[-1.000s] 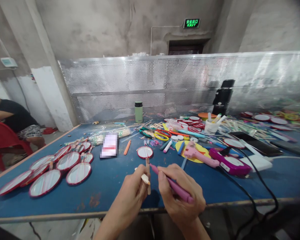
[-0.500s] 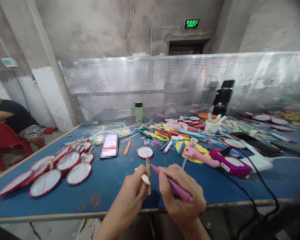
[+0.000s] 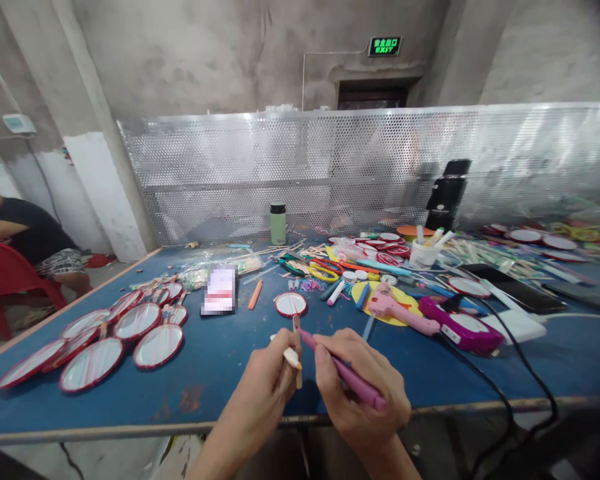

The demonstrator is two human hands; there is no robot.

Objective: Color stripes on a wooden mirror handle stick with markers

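My left hand (image 3: 270,373) is closed around a flat wooden craft stick (image 3: 299,381), held upright near the table's front edge. A white pen-like piece with an orange end (image 3: 292,357) is also tucked between its fingers. My right hand (image 3: 363,387) grips a pink marker (image 3: 356,380), its tip touching or very near the upper part of the stick. Just beyond the stick's top end is a small round white disc with a red rim (image 3: 290,305); whether they are joined I cannot tell.
Several red-rimmed discs (image 3: 91,365) lie at the left, near a phone (image 3: 219,291) and an orange marker (image 3: 255,294). Rightward are a pink glue gun (image 3: 395,310), a purple device (image 3: 460,327) and black cables (image 3: 485,377). A green bottle (image 3: 278,225) stands behind.
My right hand has shifted slightly left, bringing the marker's tip closer to the stick. My left hand keeps its hold almost unmoved.
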